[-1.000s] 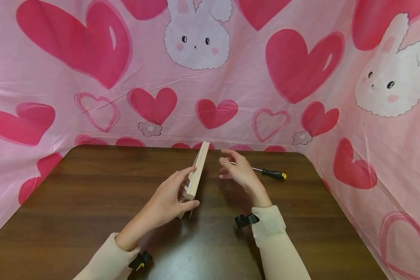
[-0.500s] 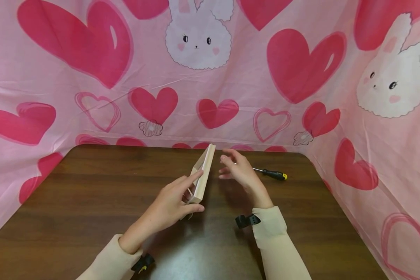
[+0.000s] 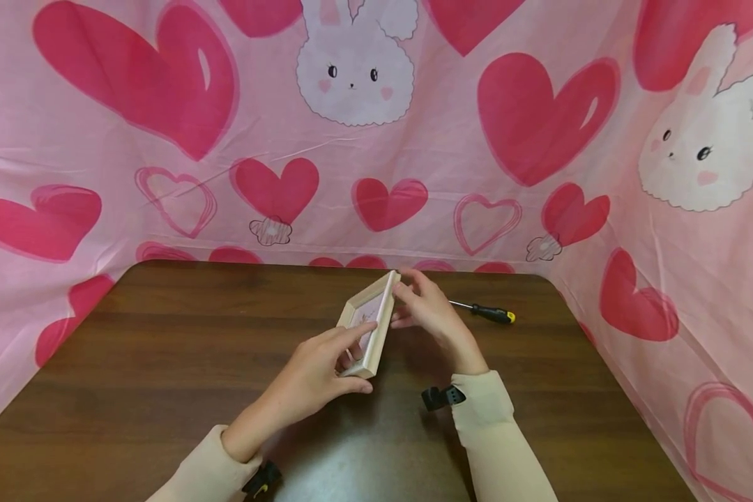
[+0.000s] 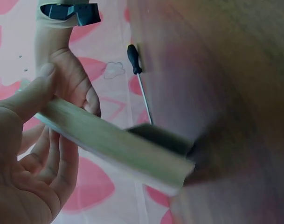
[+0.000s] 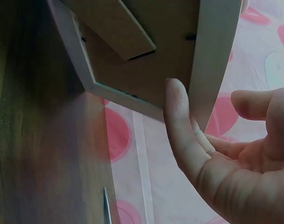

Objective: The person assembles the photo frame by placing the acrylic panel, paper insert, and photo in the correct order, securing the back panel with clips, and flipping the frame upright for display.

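Note:
A light wooden picture frame (image 3: 383,328) stands tilted over the table, its front side turned up to the left. My left hand (image 3: 316,359) grips its near end, thumb at the near corner and a finger along the side. At the far right corner is my right hand (image 3: 433,307), fingers loosely bent. The right wrist view shows the frame's brown backing board (image 5: 132,79) with a support leg (image 5: 116,28); one right finger lies before it, and the thumb stands apart. Whether the right fingertips touch the wood, I cannot tell.
A screwdriver (image 3: 489,313) with a black and yellow handle lies on the dark wooden table (image 3: 182,348), beyond my right hand. Pink cloth (image 3: 414,153) printed with hearts and rabbits hangs behind the table and along its sides.
My left hand has shifted right and slightly nearer, turning the picture frame so more of its front shows. The frame's far corner has come up to my right hand, which has barely moved.

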A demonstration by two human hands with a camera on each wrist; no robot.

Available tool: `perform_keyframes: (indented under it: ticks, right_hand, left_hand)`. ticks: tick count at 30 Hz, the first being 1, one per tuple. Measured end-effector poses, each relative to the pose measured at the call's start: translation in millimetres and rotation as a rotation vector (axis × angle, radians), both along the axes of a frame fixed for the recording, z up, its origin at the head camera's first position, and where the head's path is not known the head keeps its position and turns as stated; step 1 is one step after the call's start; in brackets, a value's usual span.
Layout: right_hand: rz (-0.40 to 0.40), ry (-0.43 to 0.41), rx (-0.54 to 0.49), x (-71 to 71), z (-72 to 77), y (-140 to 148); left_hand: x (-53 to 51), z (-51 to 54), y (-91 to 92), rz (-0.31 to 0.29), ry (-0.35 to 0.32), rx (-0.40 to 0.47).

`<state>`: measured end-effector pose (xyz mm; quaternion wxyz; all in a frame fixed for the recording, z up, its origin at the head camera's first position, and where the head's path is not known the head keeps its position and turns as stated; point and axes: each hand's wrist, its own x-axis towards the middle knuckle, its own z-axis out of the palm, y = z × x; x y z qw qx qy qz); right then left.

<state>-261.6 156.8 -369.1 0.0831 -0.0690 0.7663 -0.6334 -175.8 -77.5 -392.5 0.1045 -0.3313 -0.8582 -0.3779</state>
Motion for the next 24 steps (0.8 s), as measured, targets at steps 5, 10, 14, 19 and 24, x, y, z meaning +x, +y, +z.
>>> perform_keyframes:
  ticks: [5,10,14,19,24]
  right_hand:
    - [-0.013,-0.018,0.06,0.9,-2.6,-2]
    - [-0.007,-0.035,0.105,-0.1,-5.7,-3]
    - [0.007,-0.056,0.129,-1.9,-10.0,-2]
    - [0.015,-0.079,0.151,-3.6,-13.6,1]
    - [0.028,-0.091,0.161,-4.1,-16.2,6]
  left_hand:
    - [1.0,-3.1,4.1,-0.004,-0.004,-0.034]
    - [0.3,-6.3,5.4,-0.017,-0.008,-0.051]
    - [-1.0,-8.8,4.3,-0.056,-0.042,-0.057]
    - [-4.5,-9.5,-0.8,-0.126,-0.101,-0.069]
    - [-10.1,-9.6,-10.3,-0.108,-0.071,-0.133]
